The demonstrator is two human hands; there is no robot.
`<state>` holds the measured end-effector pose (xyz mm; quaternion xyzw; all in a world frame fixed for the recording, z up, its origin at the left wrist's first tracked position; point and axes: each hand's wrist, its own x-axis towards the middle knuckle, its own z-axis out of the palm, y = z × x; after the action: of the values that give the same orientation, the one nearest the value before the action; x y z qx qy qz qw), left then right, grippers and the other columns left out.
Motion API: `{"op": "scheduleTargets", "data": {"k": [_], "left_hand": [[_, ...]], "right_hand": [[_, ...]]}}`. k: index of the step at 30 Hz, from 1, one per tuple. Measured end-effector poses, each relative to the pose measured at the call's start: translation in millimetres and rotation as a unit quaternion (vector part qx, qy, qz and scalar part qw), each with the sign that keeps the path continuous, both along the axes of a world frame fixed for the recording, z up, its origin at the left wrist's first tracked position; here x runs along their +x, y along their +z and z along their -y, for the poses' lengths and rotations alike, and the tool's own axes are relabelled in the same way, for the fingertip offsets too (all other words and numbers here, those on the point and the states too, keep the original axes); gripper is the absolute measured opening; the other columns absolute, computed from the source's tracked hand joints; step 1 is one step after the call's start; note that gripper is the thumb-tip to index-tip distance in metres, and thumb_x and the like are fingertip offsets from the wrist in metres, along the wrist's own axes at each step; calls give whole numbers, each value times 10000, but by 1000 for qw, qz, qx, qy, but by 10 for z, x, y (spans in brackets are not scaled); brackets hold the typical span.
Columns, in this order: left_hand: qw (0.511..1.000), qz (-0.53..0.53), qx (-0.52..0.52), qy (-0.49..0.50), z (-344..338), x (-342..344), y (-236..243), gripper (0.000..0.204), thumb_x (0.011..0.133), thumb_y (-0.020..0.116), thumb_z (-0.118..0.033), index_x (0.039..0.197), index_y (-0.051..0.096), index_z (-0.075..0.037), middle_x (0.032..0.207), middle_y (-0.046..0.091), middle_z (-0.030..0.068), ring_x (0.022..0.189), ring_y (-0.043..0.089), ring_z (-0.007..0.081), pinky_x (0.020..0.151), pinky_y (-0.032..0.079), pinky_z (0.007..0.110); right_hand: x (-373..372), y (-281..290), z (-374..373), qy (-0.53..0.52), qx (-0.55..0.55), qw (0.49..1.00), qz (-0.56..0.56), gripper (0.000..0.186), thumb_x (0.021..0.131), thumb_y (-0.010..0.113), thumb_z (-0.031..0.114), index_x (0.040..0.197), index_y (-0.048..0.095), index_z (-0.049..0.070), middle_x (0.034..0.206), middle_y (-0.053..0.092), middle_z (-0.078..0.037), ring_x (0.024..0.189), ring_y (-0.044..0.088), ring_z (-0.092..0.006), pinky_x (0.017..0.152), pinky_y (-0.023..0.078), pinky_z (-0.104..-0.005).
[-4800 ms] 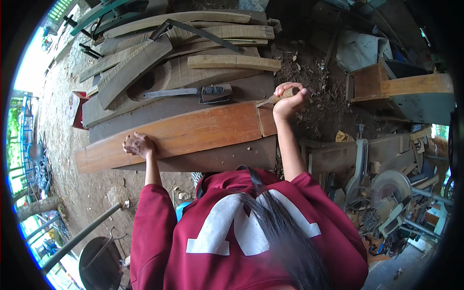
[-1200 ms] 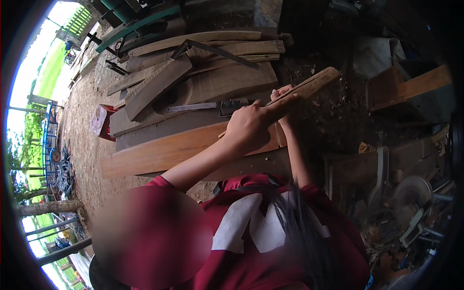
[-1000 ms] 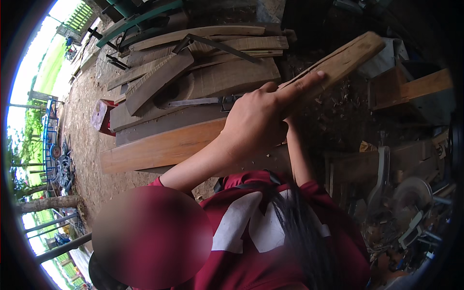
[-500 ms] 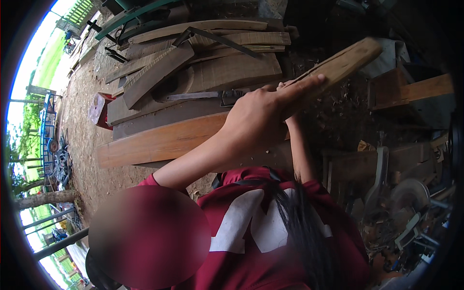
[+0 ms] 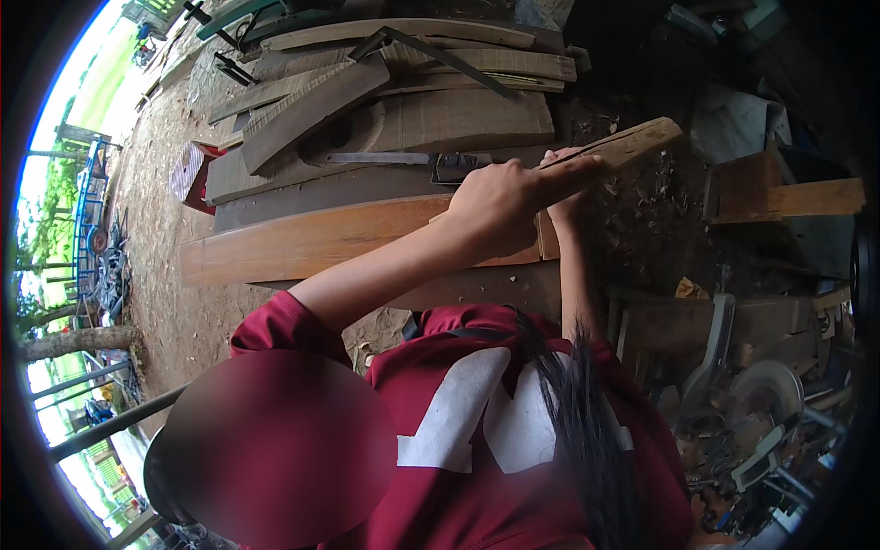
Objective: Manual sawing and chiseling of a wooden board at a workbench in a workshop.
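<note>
A length of wood [image 5: 637, 142] with a dark split along one edge slants up to the right over the bench. My left hand [image 5: 500, 203] is closed around it, the index finger stretched along its side. Behind it, my right hand [image 5: 570, 197] is partly hidden; its fingers are bent against the same piece near the split. Below my left hand lies a smooth reddish-brown board [image 5: 312, 246]. Just beyond my hands, a long narrow blade with a dark wrapped handle [image 5: 454, 168] rests on the boards.
Several rough boards [image 5: 458, 124] are stacked on the far side, with a metal carpenter's square [image 5: 449, 66] on top. A red and white box [image 5: 192, 176] stands at the left end. Wooden box-like parts [image 5: 742, 188] and a round disc [image 5: 768, 380] lie to the right.
The wood's far end has come lower and leftward, nearer my body. More of my right hand shows now behind the left. The boards appear slightly shifted as the view moved.
</note>
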<state>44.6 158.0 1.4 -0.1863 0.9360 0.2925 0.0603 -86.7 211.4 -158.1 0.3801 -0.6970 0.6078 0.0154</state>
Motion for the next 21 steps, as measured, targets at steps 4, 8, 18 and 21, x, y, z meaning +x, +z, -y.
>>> {"op": "scheduleTargets", "data": {"k": [4, 8, 18, 21], "left_hand": [[984, -177, 7, -11, -67, 1, 302, 784, 609, 479, 64, 1273, 309, -317, 719, 575, 162, 615, 547, 346, 538, 414, 438], [971, -231, 47, 34, -63, 43, 442, 781, 611, 487, 58, 1273, 309, -316, 731, 578, 178, 638, 554, 354, 535, 409, 434], [968, -232, 48, 86, -97, 148, 377, 806, 582, 507, 54, 1277, 305, -300, 742, 576, 192, 688, 563, 365, 564, 414, 436], [962, -261, 49, 65, -172, 122, 399, 816, 577, 507, 50, 1283, 292, -297, 711, 571, 190, 680, 563, 363, 564, 420, 433]], "right_hand": [[65, -45, -20, -36, 37, 998, -29, 216, 723, 636, 160, 855, 534, 22, 736, 574, -76, 687, 562, -167, 608, 432, -301], [60, -39, -2, -22, 2, 998, -53, 228, 725, 632, 145, 883, 532, 15, 753, 586, -87, 689, 570, -166, 609, 438, -297], [81, 134, -10, 7, -62, 998, 16, 185, 732, 617, 130, 851, 532, 17, 703, 577, -76, 652, 579, -182, 602, 447, -283], [-14, 6, -44, 15, -8, 1000, 14, 154, 758, 598, 129, 833, 512, 25, 708, 537, -62, 668, 534, -168, 623, 429, -285]]}}
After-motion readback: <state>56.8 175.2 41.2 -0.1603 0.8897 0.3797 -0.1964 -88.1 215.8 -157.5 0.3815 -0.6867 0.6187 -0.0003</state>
